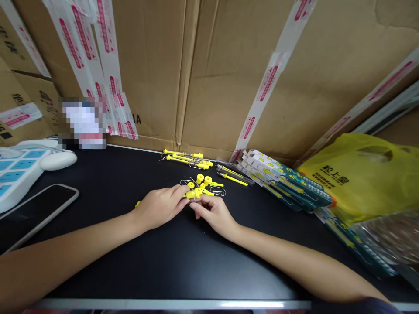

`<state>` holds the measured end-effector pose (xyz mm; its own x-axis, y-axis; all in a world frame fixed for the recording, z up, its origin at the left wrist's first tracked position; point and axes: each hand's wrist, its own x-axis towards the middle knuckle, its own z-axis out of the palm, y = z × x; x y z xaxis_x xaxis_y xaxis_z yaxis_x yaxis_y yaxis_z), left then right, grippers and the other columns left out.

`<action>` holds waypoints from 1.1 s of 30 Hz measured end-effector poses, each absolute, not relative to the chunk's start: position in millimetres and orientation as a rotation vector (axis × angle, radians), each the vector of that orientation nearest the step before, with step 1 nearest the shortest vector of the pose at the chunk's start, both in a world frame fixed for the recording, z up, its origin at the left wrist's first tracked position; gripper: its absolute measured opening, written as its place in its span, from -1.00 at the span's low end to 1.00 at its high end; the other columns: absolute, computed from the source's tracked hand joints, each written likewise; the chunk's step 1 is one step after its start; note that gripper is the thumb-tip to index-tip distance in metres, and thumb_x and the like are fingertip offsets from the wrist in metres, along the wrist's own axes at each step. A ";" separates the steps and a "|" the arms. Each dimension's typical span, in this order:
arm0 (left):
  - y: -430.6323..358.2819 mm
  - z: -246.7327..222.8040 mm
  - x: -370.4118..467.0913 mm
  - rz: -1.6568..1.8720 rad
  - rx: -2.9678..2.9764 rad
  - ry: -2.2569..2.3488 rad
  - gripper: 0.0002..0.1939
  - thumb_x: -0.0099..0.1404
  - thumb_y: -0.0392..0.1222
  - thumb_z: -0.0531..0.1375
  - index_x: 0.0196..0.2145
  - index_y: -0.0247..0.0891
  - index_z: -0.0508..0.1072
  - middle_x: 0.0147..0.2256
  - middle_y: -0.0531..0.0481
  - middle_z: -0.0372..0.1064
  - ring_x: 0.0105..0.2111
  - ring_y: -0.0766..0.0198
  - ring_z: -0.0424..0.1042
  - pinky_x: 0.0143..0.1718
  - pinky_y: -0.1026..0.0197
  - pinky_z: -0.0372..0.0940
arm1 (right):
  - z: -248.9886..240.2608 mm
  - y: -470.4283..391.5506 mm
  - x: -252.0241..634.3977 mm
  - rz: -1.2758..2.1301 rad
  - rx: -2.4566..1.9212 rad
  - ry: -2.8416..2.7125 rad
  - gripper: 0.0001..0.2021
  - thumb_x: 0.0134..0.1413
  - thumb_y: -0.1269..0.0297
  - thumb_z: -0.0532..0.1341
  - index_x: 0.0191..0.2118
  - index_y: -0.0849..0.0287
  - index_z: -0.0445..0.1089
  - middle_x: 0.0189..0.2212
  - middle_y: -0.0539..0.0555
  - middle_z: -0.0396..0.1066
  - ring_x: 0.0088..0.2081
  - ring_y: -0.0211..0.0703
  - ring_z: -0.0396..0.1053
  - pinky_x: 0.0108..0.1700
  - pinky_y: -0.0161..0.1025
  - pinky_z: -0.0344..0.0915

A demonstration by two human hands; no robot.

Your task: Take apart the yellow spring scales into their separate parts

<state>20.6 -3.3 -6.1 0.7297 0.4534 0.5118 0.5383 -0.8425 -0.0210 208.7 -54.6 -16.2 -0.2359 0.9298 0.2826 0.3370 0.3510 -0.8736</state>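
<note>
My left hand (160, 206) is closed around a slim yellow plastic hook tool. The tool's thick yellow end (193, 193) shows between my two hands, and its other tip (138, 203) sticks out by my left wrist. At that thick end, the curled fingers of my right hand (214, 211) are closed on the tool, close to a thin metal wire. Just beyond my fingers lie loose yellow caps (208, 180), small yellow clips (216, 184) and bent metal wire hooks (218, 190). Farther back rests a bundle of similar yellow hook tools (186, 160).
Thin yellow rods (233, 178) lie beside stacked printed boxes (281, 179) on the right, near a yellow plastic bag (366, 170). A phone (36, 213) and a white power strip (19, 174) are at left. Taped cardboard (222, 78) walls the back of the black table (170, 266).
</note>
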 end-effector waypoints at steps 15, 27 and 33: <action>-4.3 -9.2 18.6 -0.606 -2.743 -0.808 -0.75 0.40 -0.09 -0.10 -0.09 -0.21 0.25 -0.36 0.04 0.41 -0.44 0.28 0.46 -0.54 0.32 0.21 | -19.3 -53.3 217.3 -0.195 -0.974 -2.289 -0.78 0.25 0.34 0.04 -0.31 0.18 0.42 -0.52 0.06 0.43 -0.46 -0.23 0.36 -0.36 -0.29 0.24; -3.3 4.4 16.3 -0.673 -2.892 -0.900 -0.77 0.39 -0.11 -0.10 -0.12 -0.23 0.25 -0.29 0.02 0.47 -0.40 0.25 0.49 -0.46 0.28 0.28 | -14.8 -55.5 222.8 -0.017 -1.000 -2.271 -0.87 0.22 0.33 0.04 -0.22 0.16 0.32 -0.37 0.10 0.41 -0.31 -0.16 0.33 -0.23 -0.22 0.24; -7.6 6.9 15.8 -0.716 -2.939 -0.784 -0.78 0.37 -0.13 -0.10 -0.18 -0.24 0.27 -0.33 0.04 0.46 -0.41 0.29 0.47 -0.44 0.31 0.26 | -15.8 -57.9 219.9 0.282 -1.104 -2.008 -0.88 0.16 0.38 0.05 -0.16 0.13 0.16 -0.29 0.07 0.27 -0.44 -0.27 0.22 -0.36 -0.30 0.23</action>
